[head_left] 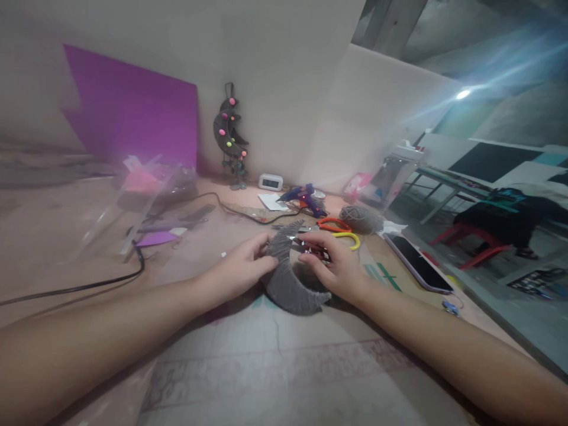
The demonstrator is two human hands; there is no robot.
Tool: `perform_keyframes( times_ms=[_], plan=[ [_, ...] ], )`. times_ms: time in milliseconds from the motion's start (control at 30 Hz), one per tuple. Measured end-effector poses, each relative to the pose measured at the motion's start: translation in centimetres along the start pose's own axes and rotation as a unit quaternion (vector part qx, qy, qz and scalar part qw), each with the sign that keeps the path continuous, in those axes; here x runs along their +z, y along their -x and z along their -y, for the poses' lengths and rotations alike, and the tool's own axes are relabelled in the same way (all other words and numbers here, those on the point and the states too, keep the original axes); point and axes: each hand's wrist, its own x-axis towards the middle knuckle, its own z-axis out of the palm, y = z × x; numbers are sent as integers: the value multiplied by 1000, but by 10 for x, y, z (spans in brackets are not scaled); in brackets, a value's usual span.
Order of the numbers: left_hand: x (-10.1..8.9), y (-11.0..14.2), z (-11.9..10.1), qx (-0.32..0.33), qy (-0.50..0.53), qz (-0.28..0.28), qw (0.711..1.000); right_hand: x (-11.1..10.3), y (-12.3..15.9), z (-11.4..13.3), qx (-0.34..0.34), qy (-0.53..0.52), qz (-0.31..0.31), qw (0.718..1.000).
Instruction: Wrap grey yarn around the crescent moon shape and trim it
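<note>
A crescent moon shape (288,290) wound in grey yarn is held over the table, its two points facing right. My left hand (255,260) grips its outer curve with thumb and fingers. My right hand (331,260) is bent at the inner side, near the upper point, with thumb and fingers close together. Something small, dark and shiny shows between those fingers; its kind is unclear. Just behind my right hand lie an orange handle (335,225) and a yellow handle (350,239), which look like scissors handles. A ball of grey yarn (359,218) is beyond them.
A blue glue gun (306,198) with a lit red light lies near a small white clock (270,181). A decorated moon hanging (228,130) is against the wall, beside purple sheets (146,112). A phone (419,263) lies at right; a black cord (110,281) crosses the left.
</note>
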Motion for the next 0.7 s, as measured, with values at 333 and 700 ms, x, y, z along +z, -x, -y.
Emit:
perform_keyframes(
  times_ms=[333,700],
  plan=[
    [0,3,-2,41,-17,-56,997,-1,-1,0,-2,5,1,1000],
    [0,2,1,50,-27,-48,997,-1,-2,-3,-32,32,-4,999]
  ],
)
